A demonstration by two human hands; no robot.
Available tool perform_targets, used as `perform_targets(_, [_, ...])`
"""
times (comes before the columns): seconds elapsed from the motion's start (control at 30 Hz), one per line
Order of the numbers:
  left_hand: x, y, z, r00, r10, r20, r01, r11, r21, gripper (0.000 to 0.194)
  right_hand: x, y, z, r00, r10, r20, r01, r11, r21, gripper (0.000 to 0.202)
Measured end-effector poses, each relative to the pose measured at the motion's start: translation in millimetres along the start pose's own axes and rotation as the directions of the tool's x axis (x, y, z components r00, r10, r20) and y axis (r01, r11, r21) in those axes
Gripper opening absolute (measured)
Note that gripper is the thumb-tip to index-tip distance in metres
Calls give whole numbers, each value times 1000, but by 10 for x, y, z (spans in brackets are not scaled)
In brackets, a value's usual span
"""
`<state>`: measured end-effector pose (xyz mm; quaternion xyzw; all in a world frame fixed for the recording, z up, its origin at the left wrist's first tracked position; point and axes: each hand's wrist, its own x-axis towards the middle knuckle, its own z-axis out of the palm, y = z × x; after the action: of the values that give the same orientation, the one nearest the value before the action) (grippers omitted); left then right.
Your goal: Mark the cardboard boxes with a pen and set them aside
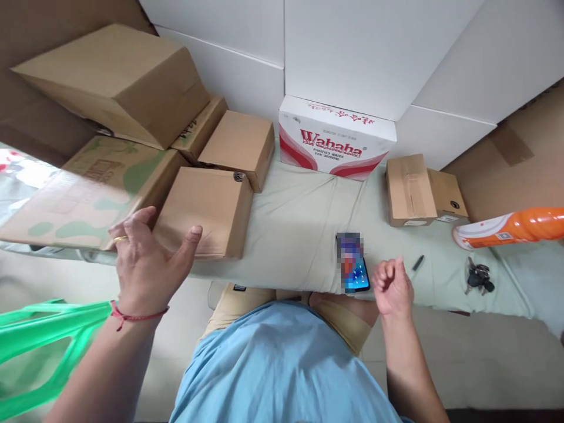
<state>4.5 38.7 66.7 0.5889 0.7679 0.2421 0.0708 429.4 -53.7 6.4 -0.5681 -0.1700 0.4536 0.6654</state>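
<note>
At the left, my left hand point(150, 252) is open, thumb held apart from the fingers, over the front edges of two cardboard boxes. Its thumb is above a plain brown box point(200, 202); its fingertips are by a flat box with green patches point(97, 182). I cannot tell whether it touches either. My right hand point(393, 286) is closed in a loose fist at the table's front edge, with nothing visible in it. Just left of that fist lies a phone point(359, 273) with its screen lit and partly blurred. A dark pen point(418, 262) lies to its right.
More brown boxes point(145, 88) are stacked at the back left. A white and red Wahaha carton point(337, 138) stands against the wall. Two small boxes point(409, 188), an orange bottle point(511, 228) and keys point(479, 276) are on the right. A green plastic stool point(48, 323) stands lower left.
</note>
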Motion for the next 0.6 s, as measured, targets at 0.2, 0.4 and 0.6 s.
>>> perform_targets(0.2, [0, 177, 70, 987, 6, 162, -34, 984, 175, 107, -78, -67, 314, 952, 229, 201, -264, 950, 169, 63])
perform_targets(0.4, [-9, 240, -20, 962, 15, 274, -86, 965, 248, 115, -97, -20, 460, 922, 285, 260, -339, 922, 189, 69])
perform_targets(0.6, [117, 332, -15, 939, -9, 343, -94, 954, 283, 111, -65, 73, 390, 920, 278, 276, -332, 926, 176, 36])
